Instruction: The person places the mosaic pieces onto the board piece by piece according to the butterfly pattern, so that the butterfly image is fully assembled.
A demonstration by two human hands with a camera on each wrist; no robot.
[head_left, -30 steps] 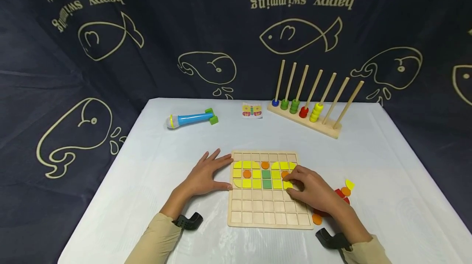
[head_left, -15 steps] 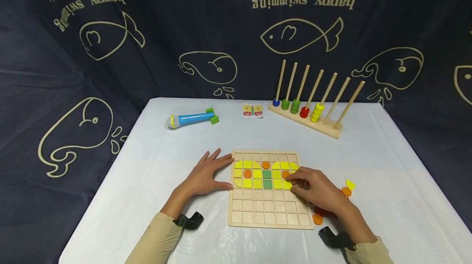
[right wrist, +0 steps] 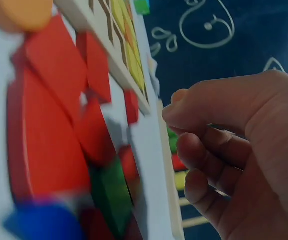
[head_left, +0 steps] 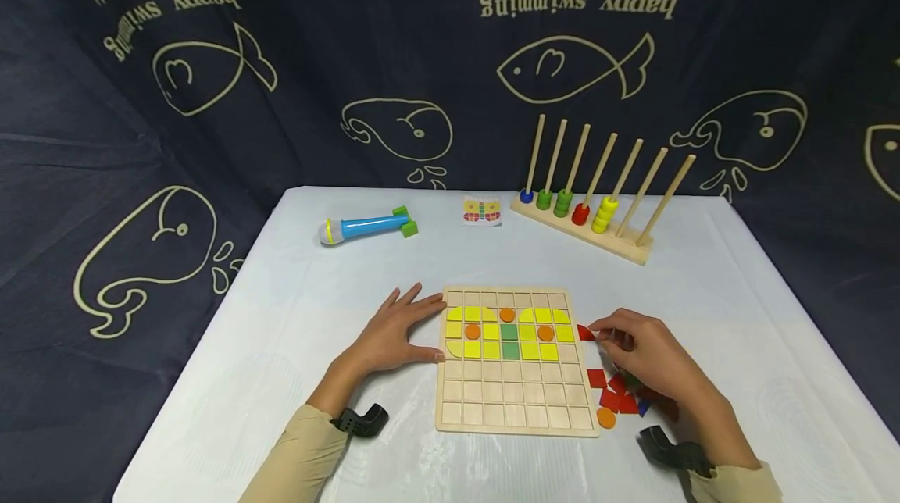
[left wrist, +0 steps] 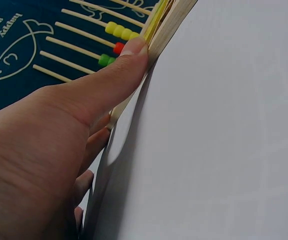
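Left of centre, a left hand (head_left: pixel 397 337), fingers spread wide, touches the left edge of a wooden grid board (head_left: pixel 492 394) at lower centre. Beyond its right edge, a red piece (head_left: pixel 585 333) lies near the right hand (head_left: pixel 650 351), loosely bent, visibly gripping nothing.
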